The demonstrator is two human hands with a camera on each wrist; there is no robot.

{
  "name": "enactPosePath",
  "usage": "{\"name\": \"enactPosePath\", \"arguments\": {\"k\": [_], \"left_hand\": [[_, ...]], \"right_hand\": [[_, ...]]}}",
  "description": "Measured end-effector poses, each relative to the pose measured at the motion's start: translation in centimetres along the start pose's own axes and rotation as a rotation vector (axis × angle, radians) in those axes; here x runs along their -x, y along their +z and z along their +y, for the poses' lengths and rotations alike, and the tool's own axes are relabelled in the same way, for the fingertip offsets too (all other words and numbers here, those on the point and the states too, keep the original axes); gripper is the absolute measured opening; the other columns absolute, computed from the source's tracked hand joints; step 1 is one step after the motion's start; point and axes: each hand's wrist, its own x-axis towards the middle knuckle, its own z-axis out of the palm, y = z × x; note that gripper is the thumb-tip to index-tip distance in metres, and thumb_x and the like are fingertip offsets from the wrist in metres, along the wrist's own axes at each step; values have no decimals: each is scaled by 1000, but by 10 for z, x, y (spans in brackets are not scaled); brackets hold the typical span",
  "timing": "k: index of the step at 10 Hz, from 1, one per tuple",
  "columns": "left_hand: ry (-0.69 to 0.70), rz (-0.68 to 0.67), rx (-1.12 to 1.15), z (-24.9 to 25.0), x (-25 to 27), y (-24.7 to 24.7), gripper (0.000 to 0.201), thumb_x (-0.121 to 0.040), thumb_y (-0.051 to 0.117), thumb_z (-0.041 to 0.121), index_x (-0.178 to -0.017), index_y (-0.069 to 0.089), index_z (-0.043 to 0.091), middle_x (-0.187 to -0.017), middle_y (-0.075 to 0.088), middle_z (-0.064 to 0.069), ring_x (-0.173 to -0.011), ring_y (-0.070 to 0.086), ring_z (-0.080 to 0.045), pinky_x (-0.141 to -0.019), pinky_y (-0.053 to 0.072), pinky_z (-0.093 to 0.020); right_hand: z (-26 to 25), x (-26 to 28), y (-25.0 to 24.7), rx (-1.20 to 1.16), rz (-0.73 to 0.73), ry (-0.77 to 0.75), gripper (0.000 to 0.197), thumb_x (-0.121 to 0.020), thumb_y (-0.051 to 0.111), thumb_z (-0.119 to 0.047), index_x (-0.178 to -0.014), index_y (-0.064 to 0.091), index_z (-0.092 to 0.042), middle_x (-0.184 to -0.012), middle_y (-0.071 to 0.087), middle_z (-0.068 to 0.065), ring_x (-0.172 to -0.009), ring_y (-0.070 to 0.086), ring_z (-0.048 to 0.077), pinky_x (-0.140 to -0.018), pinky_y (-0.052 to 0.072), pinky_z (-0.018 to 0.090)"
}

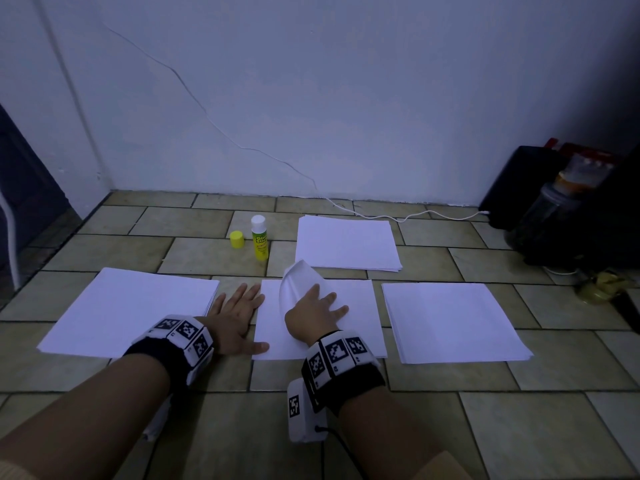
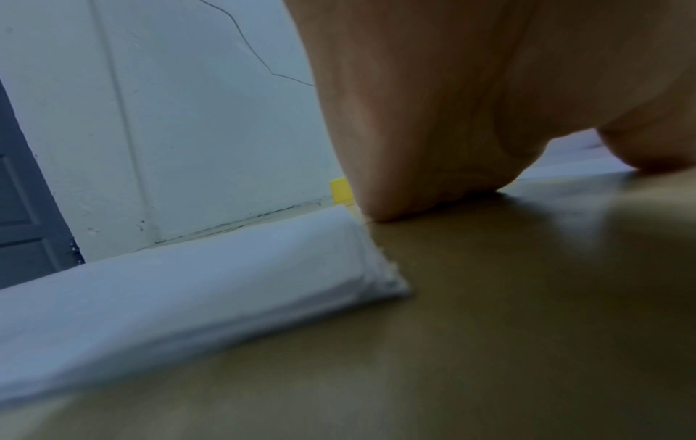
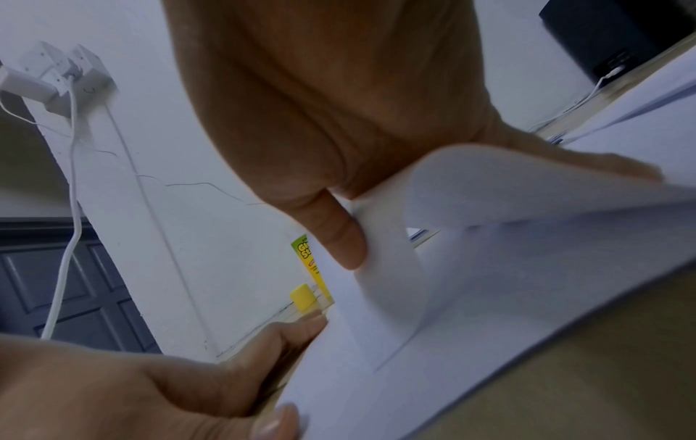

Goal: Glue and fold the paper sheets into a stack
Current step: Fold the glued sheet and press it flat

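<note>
Sheet in hand: the folded sheet [image 1: 304, 289] lies on the middle sheet [image 1: 356, 306], directly under the right hand [image 1: 317, 315]; its free flap curls up past the fingertips, not yet creased.
Right grip: fingers spread and flat on top of the curl; in the right wrist view the thumb [image 3: 339, 238] rests against the side of the bend. Pressing, not pinching.
Left grip: the left hand [image 1: 239, 317] lies flat with fingers straight, its fingertips and thumb on the near-left edge of the same sheet, holding it to the floor [image 1: 346, 375].
Risk 1: if the palm pushes down before the edges are lined up, I judge the crease sets crooked.
Risk 2: if the left hand eases, the sheet may slide on the tile and skew the fold.
Risk 3: any wet glue under the curl could grab early; whether glue is on it I cannot tell.
Count, paper: four lots. One under the hands, a stack [image 1: 131, 310] just left of the left hand, a stack [image 1: 453, 323] right of the right hand, a stack [image 1: 346, 244] beyond the fingertips.
Count, glue: one glue stick [image 1: 259, 242] standing uncapped beyond the fingertips; one yellow cap [image 1: 237, 239] beside it.
Count, hands: two.
</note>
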Motion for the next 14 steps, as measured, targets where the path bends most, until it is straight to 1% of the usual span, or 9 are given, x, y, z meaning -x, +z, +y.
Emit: {"name": "enactPosePath", "arguments": {"k": [6, 7, 8, 9, 10, 11, 12, 13, 14], "left_hand": [[6, 7, 9, -1, -1, 1, 100, -90, 51, 59, -152, -14, 13, -157, -27, -1, -145, -24, -19, -117, -10, -41], [13, 4, 27, -2, -1, 1, 101, -90, 52, 58, -152, -14, 13, -157, -27, -1, -145, -25, -19, -118, -11, -41], [38, 9, 68, -6, -3, 2, 102, -89, 56, 54, -152, -15, 16, -157, -28, 0, -144, -26, -18, -117, -12, -41], [51, 36, 112, -8, -4, 3, 99, -90, 58, 47, -152, -13, 18, -158, -25, 1, -145, -25, -17, -116, -11, -40], [62, 59, 141, -8, -5, 4, 98, -90, 60, 44, -152, -12, 19, -158, -24, 2, -145, -24, -17, -116, -11, -39], [72, 75, 159, -11, -5, 5, 102, -87, 63, 47, -152, -10, 19, -159, -21, 2, -145, -22, -17, -116, -11, -40], [107, 52, 222, -14, -2, 2, 127, -62, 66, 67, -152, -9, 19, -159, -19, 1, -145, -22, -17, -116, -13, -41], [124, 22, 261, -15, 2, -1, 147, -36, 58, 78, -151, -13, 19, -159, -16, 0, -144, -24, -16, -114, -17, -39], [121, 22, 287, -15, 4, -2, 149, -33, 59, 76, -150, -15, 19, -160, -14, -1, -144, -24, -15, -114, -18, -38]], "right_hand": [[3, -2, -2, -26, -5, 11, 74, -95, 40, -28, -151, -5, -12, -158, -1, 20, -145, -6, 38, -113, 1, 61], [5, 2, -6, -1, -12, -16, 79, -93, 43, -31, -151, -6, -9, -158, 0, 21, -146, -4, 37, -115, -3, 58], [10, 8, -12, 36, -18, -113, 93, -91, 51, -48, -151, -8, -9, -157, 8, 22, -146, -1, 35, -115, -7, 56], [13, 9, -16, 41, -37, -172, 94, -85, 57, -57, -152, 6, -16, -155, 21, 17, -146, 5, 35, -115, -1, 57], [13, 6, -18, 108, -62, -171, 75, -88, 53, -54, -146, 29, -15, -153, 29, 12, -146, 6, 34, -115, 2, 57], [13, 3, -16, 177, -73, -166, 62, -90, 52, -47, -141, 40, -14, -153, 30, 10, -146, 5, 33, -115, 3, 57], [13, 0, -13, 215, -69, -161, 62, -90, 53, -46, -142, 41, -15, -153, 30, 10, -146, 4, 33, -115, 3, 57], [13, -1, -12, 211, -60, -162, 60, -89, 54, -44, -140, 42, -15, -153, 31, 10, -146, 5, 32, -115, 3, 56], [14, -1, -12, 215, -47, -167, 58, -89, 55, -42, -139, 43, -15, -151, 33, 10, -145, 8, 32, -115, 5, 56]]}}
